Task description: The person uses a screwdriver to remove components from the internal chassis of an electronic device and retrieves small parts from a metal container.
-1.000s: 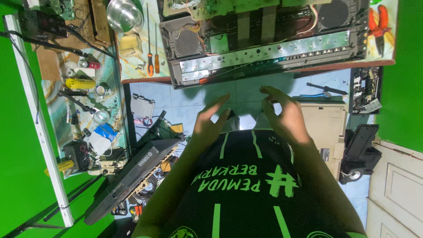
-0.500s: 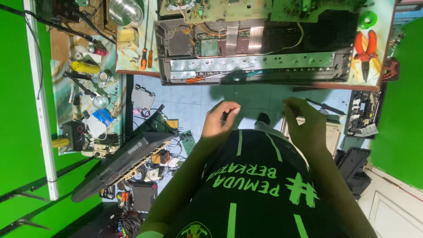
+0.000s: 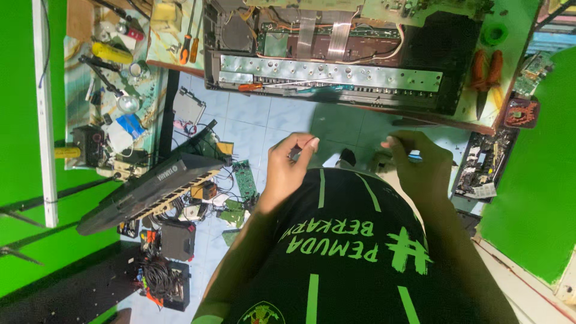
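Green walls frame our surface (image 3: 480,117) with the opened keyboard chassis (image 3: 336,57); our left hand (image 3: 288,171) pinches a small dark part (image 3: 295,153) close for inspection, right hand (image 3: 420,168) curled on something bluish (image 3: 415,158)

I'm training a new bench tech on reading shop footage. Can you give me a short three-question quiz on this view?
1. True or false: the left hand rests on the opened keyboard on the bench.
2. Which tool lies on the bench at the right, beside the opened keyboard? A) red-handled pliers B) hammer C) saw
3. Fill in: a second, dark keyboard sits at the left, leaning over loose parts on the tiled ____.

Key: 1 false, it is held in front of the black shirt, like the right hand; 2 A; 3 floor.
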Available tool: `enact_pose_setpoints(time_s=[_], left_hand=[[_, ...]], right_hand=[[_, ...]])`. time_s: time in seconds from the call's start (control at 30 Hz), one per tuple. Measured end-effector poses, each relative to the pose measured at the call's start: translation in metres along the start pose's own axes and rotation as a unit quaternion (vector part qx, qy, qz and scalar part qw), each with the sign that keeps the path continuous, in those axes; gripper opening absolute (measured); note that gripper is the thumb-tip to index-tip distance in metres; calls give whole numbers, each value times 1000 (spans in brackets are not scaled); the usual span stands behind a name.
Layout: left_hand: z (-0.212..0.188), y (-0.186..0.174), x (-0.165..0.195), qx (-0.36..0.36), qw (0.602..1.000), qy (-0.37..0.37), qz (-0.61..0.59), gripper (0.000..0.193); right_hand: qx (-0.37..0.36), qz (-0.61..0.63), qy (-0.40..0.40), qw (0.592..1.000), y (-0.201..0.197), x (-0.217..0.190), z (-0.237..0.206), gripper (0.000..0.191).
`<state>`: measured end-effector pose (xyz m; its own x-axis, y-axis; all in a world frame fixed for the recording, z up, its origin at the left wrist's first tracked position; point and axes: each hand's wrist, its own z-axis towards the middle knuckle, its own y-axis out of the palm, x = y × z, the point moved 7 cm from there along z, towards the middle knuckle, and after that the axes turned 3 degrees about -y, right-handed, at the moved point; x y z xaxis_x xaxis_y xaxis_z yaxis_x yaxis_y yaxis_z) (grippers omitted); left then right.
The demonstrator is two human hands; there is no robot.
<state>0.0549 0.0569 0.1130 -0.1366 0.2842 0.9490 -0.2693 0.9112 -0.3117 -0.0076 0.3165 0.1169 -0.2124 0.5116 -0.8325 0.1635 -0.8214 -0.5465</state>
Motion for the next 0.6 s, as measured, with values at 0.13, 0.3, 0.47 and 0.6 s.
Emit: enact_pose_setpoints(time_s=[0.13, 0.3, 0.47, 0.6], left_hand=[[-4, -2, 2, 11, 1000, -11, -7, 13], [-10, -3, 3, 23, 1000, -3, -1, 12], [-14, -6, -2, 37, 997, -48, 41, 14], [-13, -7, 0, 43, 997, -45, 41, 13]], right_hand=[[-30, 50, 33, 998, 5, 3, 1, 13], [-18, 42, -12, 999, 4, -5, 1, 15], [-41, 30, 40, 998, 6, 0, -1, 13], [-16, 50, -26, 998, 4, -11, 3, 16]])
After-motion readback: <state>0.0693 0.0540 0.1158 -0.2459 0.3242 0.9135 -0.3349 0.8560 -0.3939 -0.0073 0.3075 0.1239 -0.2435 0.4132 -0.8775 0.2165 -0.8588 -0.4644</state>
